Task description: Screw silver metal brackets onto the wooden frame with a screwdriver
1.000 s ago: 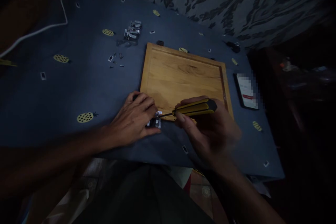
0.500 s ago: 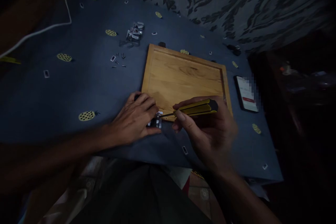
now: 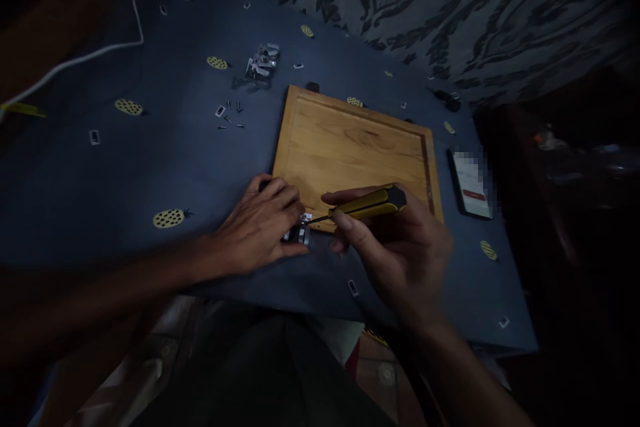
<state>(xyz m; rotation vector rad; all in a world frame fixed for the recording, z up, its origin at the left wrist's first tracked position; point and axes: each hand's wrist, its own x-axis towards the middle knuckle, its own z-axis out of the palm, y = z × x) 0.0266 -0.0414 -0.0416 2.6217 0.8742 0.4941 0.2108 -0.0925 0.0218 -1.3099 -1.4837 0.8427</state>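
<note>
Hinge looks mid-work: left fingers clasp it at panel edge, right fingers grip screwdriver; screws, metal pieces lie loose

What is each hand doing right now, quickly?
Left hand: closed over the metal piece at the wooden board's near edge.
Right hand: closed, holding the yellow-and-black screwdriver.

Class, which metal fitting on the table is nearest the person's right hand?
The fitting at the near edge of the wooden board, by the left hand and the tip of the screwdriver; the other fittings lie clustered beyond the screws.
</note>
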